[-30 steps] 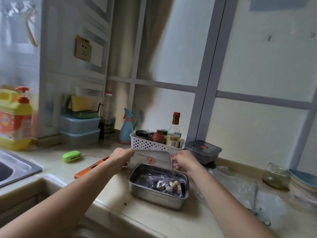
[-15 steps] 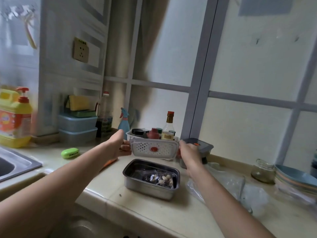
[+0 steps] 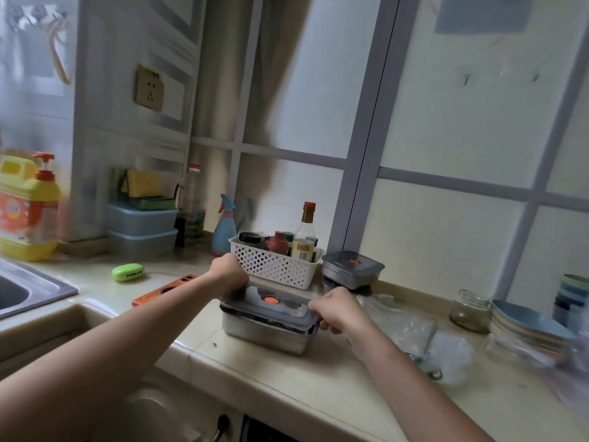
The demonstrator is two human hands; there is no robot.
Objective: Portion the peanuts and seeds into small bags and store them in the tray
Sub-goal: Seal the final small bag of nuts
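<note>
A steel tray (image 3: 264,334) stands on the counter near its front edge. A clear lid (image 3: 271,303) with an orange valve lies on top of it, slightly askew. My left hand (image 3: 228,274) grips the lid's far left corner. At the lid's right edge my right hand (image 3: 338,309) holds it, fingers curled over the rim. Dark bagged contents show only as a sliver under the lid's front edge.
A white perforated basket (image 3: 277,269) of bottles stands just behind the tray, a second lidded steel tray (image 3: 350,271) to its right. Crumpled clear plastic bags (image 3: 411,327), a glass jar (image 3: 470,312) and stacked plates (image 3: 526,327) lie right. An orange phone (image 3: 159,291), green case (image 3: 129,272) and sink (image 3: 28,291) are left.
Both hands have brought the lid down from upright behind the tray to flat on top of it, covering the bagged peanuts and seeds.
</note>
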